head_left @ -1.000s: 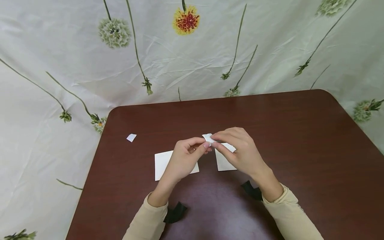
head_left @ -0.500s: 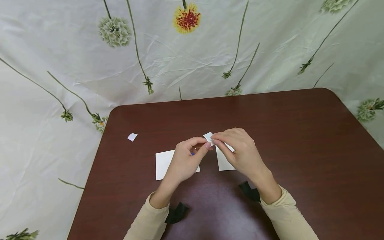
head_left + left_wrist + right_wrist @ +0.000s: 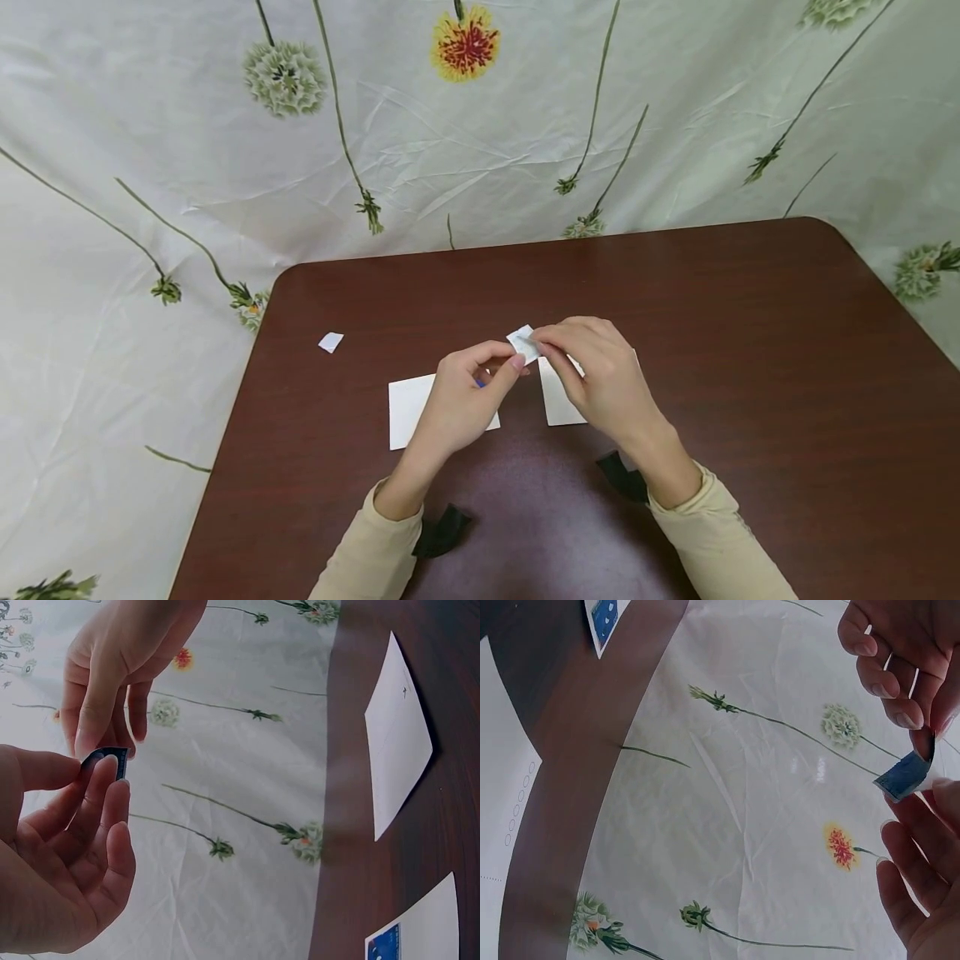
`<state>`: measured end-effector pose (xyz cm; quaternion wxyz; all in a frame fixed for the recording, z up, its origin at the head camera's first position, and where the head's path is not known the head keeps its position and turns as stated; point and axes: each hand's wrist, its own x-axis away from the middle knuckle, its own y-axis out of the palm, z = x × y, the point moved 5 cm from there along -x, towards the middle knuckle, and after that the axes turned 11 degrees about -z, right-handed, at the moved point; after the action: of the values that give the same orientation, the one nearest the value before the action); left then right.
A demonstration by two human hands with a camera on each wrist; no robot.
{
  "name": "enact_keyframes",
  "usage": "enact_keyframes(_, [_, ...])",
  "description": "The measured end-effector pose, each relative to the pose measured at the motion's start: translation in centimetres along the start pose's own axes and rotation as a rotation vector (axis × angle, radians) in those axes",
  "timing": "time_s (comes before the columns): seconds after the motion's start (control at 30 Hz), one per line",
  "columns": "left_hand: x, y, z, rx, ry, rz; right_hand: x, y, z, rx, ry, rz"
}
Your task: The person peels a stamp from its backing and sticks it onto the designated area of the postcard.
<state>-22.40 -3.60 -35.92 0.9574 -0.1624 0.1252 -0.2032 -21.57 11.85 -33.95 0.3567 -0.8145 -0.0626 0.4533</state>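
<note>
"Head view: where is the stamp [image 3: 522,340], and how does it lie?"

"Held up between both hands, above the table [image 3: 750,350], by the far end of the gap between the left white card [image 3: 408,412] and the right white card [image 3: 561,404]. Its white back faces the head camera; the wrist views show a blue face, curved."

"Long axis?"

"What shows runs near to far, far end leaning left. Fingers hide some, so I can't tell the full length."

"And the fingers?"

"The left hand [image 3: 467,400] pinches its near left part between thumb and forefinger; the right hand [image 3: 606,379] pinches its right edge, thumb and fingertips close together."

"Anything in the way?"

"Each hand covers part of one card. Another blue stamp [image 3: 384,943] sits at the left card's far right corner. A white scrap [image 3: 331,342] lies farther left; floral cloth [image 3: 525,108] rises beyond."
</note>
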Motion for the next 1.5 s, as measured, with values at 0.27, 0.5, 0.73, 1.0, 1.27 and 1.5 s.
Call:
enact_keyframes(0.27, [0.2, -0.3, 0.0, -0.031, -0.033, 0.0, 0.1, -0.7, 0.7, -0.068, 0.115, 0.124])
enact_keyframes(0.5, [0.4, -0.8, 0.8, -0.005, 0.129, -0.044, 0.4, -1.5, 1.7, -0.406, 0.379, 0.195])
enact_keyframes(0.73, [0.5, -0.1, 1.3, 0.248, 0.247, -0.139, 0.6, -0.7, 1.4, -0.654, 0.504, -0.084])
enact_keyframes(1.0, [0.2, -0.4, 0.6, 0.139, 0.125, -0.003, 0.2, -0.5, 0.5, -0.517, 0.39, -0.148])
enact_keyframes(1.27, [0.1, -0.8, 0.4, 0.109, 0.077, -0.048, -0.2, -1.6, 0.0, -0.183, 0.003, -0.071])
enact_keyframes(1.5, [0.2, -0.9, 0.5, 0.117, 0.056, -0.146, 0.0, -1.5, -0.2, -0.185, -0.121, -0.165])
